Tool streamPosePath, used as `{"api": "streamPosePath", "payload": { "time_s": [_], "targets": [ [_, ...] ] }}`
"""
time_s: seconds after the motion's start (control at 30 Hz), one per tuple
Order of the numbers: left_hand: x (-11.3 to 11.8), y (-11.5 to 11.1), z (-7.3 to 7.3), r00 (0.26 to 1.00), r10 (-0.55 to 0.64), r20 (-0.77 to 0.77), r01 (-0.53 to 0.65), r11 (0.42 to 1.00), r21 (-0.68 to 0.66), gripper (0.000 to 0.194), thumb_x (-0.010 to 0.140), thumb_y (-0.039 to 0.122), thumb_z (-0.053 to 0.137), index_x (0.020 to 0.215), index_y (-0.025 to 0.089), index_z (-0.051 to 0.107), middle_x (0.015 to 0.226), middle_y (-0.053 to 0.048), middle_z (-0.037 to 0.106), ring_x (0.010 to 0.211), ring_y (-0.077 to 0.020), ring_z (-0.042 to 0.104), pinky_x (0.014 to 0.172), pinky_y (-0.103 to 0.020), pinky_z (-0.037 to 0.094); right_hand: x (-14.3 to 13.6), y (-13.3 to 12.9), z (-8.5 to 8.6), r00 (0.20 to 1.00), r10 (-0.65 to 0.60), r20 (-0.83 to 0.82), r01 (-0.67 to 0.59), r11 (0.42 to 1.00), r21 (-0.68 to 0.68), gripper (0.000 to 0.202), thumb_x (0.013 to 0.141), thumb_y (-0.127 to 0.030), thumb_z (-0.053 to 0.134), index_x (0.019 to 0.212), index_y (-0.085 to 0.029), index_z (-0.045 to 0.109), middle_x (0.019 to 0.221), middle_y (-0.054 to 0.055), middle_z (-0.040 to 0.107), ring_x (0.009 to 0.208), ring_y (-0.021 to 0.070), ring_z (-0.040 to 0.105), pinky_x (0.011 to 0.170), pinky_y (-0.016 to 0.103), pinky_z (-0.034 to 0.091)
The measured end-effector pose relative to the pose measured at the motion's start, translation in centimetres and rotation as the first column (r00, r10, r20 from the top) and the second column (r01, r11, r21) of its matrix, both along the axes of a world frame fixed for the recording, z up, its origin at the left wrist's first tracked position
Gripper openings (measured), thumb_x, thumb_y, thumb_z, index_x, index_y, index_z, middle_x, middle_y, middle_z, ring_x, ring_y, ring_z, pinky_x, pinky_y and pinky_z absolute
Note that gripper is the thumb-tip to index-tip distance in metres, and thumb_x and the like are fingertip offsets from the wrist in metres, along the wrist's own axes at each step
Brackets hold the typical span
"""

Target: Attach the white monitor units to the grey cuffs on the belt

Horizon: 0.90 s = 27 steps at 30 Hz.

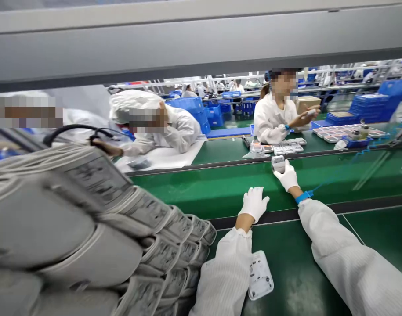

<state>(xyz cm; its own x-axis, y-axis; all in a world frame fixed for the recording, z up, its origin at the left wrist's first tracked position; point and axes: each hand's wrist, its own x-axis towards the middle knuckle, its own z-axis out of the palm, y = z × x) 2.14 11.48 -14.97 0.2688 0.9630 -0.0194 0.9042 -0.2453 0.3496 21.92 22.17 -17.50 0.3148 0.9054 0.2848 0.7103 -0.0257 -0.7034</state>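
Note:
My right hand (288,176), in a white glove with a blue band at the wrist, reaches over the green conveyor belt (187,186). Its thumb and fingers close around a small white plastic device housing (278,164) with a greyish face. My left hand (254,204), also gloved in white, rests near the belt's front edge with its fingers stretched out and nothing in them. A white plastic shell (260,275) lies on the green bench beside my left forearm, which partly covers it.
Grey printed fabric cuffs (72,206) are piled high at the left. A grey beam (201,39) crosses overhead. Beyond the belt, a co-worker (276,114) handles a white part near rows of housings (288,146); another person (154,118) leans over the bench. A coiled blue cord (362,152) hangs right.

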Motion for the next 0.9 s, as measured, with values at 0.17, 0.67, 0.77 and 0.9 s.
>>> {"api": "streamPosePath", "payload": {
  "time_s": [0.17,0.67,0.77,0.9],
  "targets": [
    [0.0,-0.4,-0.2,0.993,-0.004,-0.119,0.002,1.0,-0.015,0.056,0.098,0.041,0.049,0.148,0.016,0.052,0.165,-0.017,0.037,0.151,-0.0396,0.03,0.121,-0.06,0.028,-0.5,0.7,-0.7,0.99,0.141,-0.021,-0.142,0.99,-0.027,0.078,0.093,-0.032,0.064,0.16,-0.005,0.037,0.156,0.023,0.048,0.142,0.034,0.047,0.121,0.038,0.035],
    [-2.9,2.0,0.8,0.985,0.109,-0.133,-0.118,0.991,-0.06,0.052,0.1,0.039,0.043,0.14,0.01,0.061,0.151,-0.019,0.056,0.135,-0.0393,0.055,0.111,-0.052,0.045,-1.4,-0.2,2.7,0.942,0.286,-0.177,-0.29,0.957,0.005,0.037,0.101,-0.033,0.064,0.133,-0.014,0.065,0.144,0.013,0.062,0.134,0.0272,0.058,0.114,0.049,0.045],
    [-3.4,2.0,2.7,0.976,0.199,-0.086,-0.207,0.973,-0.098,0.052,0.101,0.043,0.039,0.132,0.011,0.066,0.135,-0.018,0.068,0.123,-0.04,0.065,0.103,-0.05,0.051,-3.2,-1.2,3.4,0.901,0.395,-0.178,-0.396,0.918,0.029,0.02,0.102,-0.025,0.062,0.114,-0.012,0.072,0.12,0.009,0.074,0.112,0.0213,0.07,0.101,0.041,0.055],
    [-2.0,-0.4,7.3,0.951,0.307,0.025,-0.307,0.951,0.018,0.062,0.103,0.046,0.034,0.155,0.015,0.044,0.153,-0.016,0.055,0.136,-0.04,0.056,0.108,-0.053,0.048,-7.7,-3.8,3.1,0.827,0.548,-0.127,-0.55,0.835,0.021,0.013,0.099,-0.022,0.067,0.093,-0.012,0.072,0.097,0.004,0.075,0.093,0.0178,0.072,0.089,0.036,0.059]
  ]
}}
